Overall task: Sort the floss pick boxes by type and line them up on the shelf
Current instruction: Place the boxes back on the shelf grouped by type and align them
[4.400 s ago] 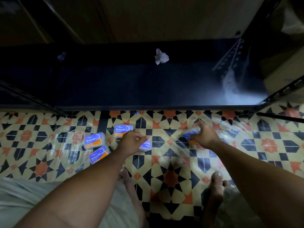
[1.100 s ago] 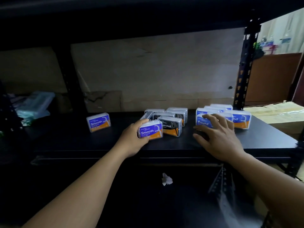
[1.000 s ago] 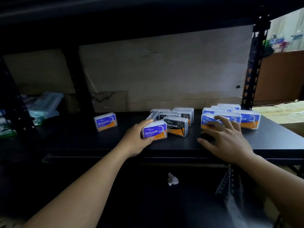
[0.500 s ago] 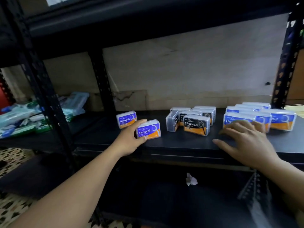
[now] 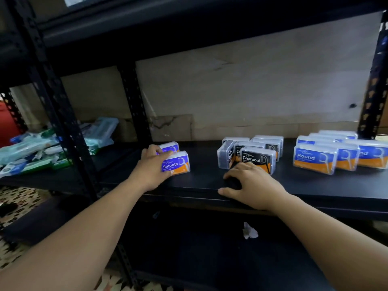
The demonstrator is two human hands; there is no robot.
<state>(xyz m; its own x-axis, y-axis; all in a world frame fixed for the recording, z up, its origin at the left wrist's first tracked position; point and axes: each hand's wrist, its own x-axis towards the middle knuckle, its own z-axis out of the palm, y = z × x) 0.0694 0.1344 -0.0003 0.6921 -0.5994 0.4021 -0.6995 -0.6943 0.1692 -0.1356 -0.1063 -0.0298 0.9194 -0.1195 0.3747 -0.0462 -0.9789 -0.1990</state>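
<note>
— Left hand (image 5: 151, 171): status?

— Fingers curled round the left end of a Smooth box (image 5: 177, 163), which stands on the shelf (image 5: 205, 177) with its label towards the person. A second Smooth box (image 5: 170, 147) sits directly beyond the fingertips (touching the held one or just apart; this cannot be told).

— Right hand (image 5: 252, 183)?

— Spread and relaxed, holding nothing. The palm rests at the shelf's front edge, and the fingertips are at the foot of the front Charcoal box (image 5: 257, 159). The Round boxes (image 5: 315, 158) stand well to this hand's right.

— Step in hand?

— By judgement, seating the held box in front of its twin to begin the Smooth row.

— Requirements for the next move?

— Probably to square the held box with the one beyond it, then loosen the fingers without dragging it askew. The Charcoal group should follow: one turned box (image 5: 225, 153), beyond the right hand's index finger, stands end-on and wants rotating into line.
</note>
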